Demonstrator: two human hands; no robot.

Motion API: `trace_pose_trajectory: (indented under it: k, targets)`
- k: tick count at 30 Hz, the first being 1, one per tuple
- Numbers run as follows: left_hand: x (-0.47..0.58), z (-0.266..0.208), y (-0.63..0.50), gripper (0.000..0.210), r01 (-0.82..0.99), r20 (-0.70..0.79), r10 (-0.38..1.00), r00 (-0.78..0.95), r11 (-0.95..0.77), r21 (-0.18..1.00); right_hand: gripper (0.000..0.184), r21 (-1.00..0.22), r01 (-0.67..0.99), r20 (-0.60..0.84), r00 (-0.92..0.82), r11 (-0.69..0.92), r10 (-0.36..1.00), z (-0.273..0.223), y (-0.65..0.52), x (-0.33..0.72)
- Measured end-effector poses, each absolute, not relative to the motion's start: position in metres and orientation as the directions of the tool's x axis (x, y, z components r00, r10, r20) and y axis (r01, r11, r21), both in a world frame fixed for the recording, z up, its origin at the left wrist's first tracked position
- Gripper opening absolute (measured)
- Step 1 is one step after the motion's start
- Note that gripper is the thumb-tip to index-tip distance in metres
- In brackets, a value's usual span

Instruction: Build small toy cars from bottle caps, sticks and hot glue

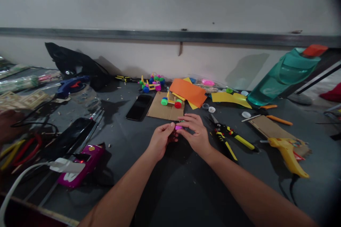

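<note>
My left hand [162,138] and my right hand [195,133] meet over the table, both closed at the fingertips around a small pink piece [178,127]. Most of the piece is hidden by the fingers, so its exact kind does not show. Just beyond them lies a square of cardboard [157,109]. On it stands a small toy car [172,102] with a yellow stick frame and green and red wheels. A second colourful toy [151,83] sits behind, near the wall.
To the right are yellow-handled pliers [234,136], a yellow glue gun [286,152] and a teal bottle [282,76]. Orange paper [188,90] lies at the back. Leftward are a phone [139,107], a purple power strip [82,166] and another person's blurred hand [10,126].
</note>
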State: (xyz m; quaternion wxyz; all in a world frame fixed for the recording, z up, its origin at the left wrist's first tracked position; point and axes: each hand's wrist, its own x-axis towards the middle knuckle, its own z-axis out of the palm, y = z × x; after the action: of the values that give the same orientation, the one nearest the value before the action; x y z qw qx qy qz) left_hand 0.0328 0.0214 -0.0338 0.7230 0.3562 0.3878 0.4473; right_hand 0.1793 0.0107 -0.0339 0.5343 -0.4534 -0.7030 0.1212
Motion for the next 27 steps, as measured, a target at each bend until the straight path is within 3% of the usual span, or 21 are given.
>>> trace_pose_trajectory:
  k: [11, 27]
  targets:
    - [0.0341, -0.0357, 0.0219, 0.026, -0.392, -0.248, 0.931, 0.268, 0.341, 0.854, 0.018, -0.680, 0.484, 0.630, 0.003, 0.550, 0.777, -0.0319, 0.0085, 0.1760]
    - [0.0325, -0.0332, 0.0219, 0.025, -0.378, -0.240, 0.920, 0.310, 0.351, 0.857, 0.010, -0.684, 0.479, 0.626, -0.001, 0.550, 0.780, -0.0338, 0.0088, 0.1779]
